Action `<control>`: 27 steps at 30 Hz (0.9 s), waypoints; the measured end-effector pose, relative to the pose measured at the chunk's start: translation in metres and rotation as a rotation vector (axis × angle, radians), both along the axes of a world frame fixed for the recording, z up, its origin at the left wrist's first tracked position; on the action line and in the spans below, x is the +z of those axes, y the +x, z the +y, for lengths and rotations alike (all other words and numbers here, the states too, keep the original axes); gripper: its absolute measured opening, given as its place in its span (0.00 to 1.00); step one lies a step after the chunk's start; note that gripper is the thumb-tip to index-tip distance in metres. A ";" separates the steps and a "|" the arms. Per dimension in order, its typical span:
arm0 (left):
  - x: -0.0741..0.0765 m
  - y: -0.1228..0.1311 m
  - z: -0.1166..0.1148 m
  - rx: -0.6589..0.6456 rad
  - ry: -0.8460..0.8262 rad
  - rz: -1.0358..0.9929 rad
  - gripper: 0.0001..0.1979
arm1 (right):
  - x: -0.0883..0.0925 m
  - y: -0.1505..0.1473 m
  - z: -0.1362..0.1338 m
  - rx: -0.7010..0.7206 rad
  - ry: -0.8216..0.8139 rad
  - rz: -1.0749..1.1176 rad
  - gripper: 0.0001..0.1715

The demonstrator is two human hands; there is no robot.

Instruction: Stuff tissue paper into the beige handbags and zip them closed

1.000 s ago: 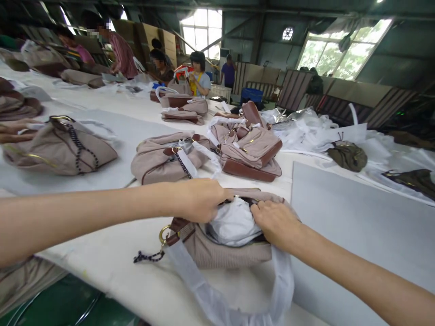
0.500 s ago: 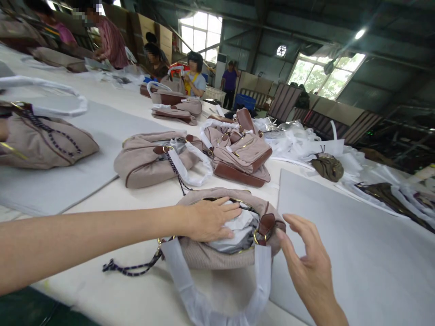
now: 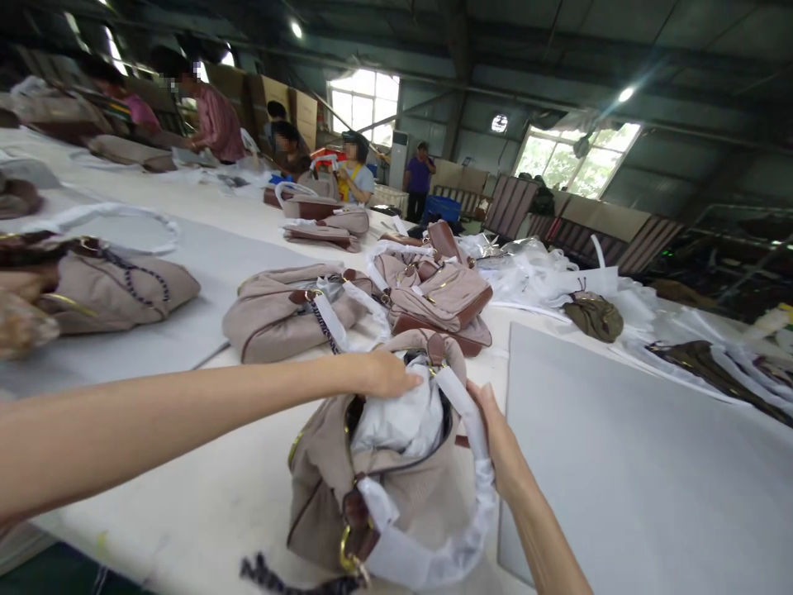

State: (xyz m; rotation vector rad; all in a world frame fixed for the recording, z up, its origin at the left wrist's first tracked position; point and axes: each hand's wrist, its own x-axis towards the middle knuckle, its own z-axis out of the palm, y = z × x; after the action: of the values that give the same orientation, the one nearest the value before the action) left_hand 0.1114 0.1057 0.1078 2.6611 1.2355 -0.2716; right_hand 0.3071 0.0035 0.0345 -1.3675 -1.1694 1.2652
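Observation:
A beige handbag (image 3: 322, 475) with brown trim stands tipped up on the white table (image 3: 204, 487) right in front of me, its mouth open and stuffed with white paper (image 3: 400, 421). Its handle (image 3: 434, 545) is wrapped in white film. My left hand (image 3: 384, 376) is closed on the bag's top rim by the paper. My right hand (image 3: 499, 442) presses against the bag's far side with fingers straight, partly hidden behind the wrapped handle.
Several more beige handbags (image 3: 291, 310) lie across the table, one stack (image 3: 434, 293) just beyond mine. A grey sheet (image 3: 638, 463) covers the table at right. Crumpled plastic wrap (image 3: 545, 277) and a dark pouch (image 3: 595, 316) lie further back. Other people work at the far end.
The bag has been turned from lying flat to standing on its side toward me. My right hand has gone from hovering open beside it to pressing on its far side.

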 end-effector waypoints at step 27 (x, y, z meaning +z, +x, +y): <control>-0.023 -0.043 0.018 0.251 0.259 -0.174 0.21 | 0.048 -0.087 0.102 0.595 0.427 -1.495 0.23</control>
State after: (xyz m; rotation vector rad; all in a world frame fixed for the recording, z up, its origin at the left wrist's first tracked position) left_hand 0.0687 0.1234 0.0849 2.6224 1.6194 0.1660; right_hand 0.2203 0.1059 0.0822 -1.6178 -2.7845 0.0230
